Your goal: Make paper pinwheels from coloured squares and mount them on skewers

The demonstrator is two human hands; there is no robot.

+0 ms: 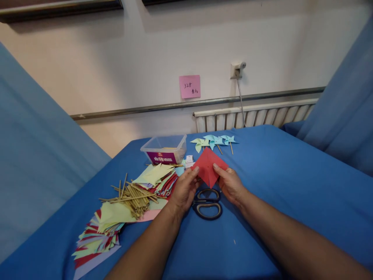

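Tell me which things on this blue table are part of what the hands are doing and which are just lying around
In hand:
red paper, pinched by the left hand and right hand

Lying about:
scissors, under the hands
wooden sticks
coloured paper pile
plastic box
finished pinwheels
pink note on the wall

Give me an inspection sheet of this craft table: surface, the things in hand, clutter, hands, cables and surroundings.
Surface: blue cloth over the table.
Things in hand: red paper, folded, held up above the scissors, which lie shut on the cloth.
Clutter: paper stack and sticks at left; clear box behind them; three pinwheels at the far edge; small white card.
Hands: left hand and right hand each pinch one side of the red paper.
Cables: one grey cable drops from a wall socket.
Surroundings: wall with pink note, rail, radiator; blue fabric on both sides.
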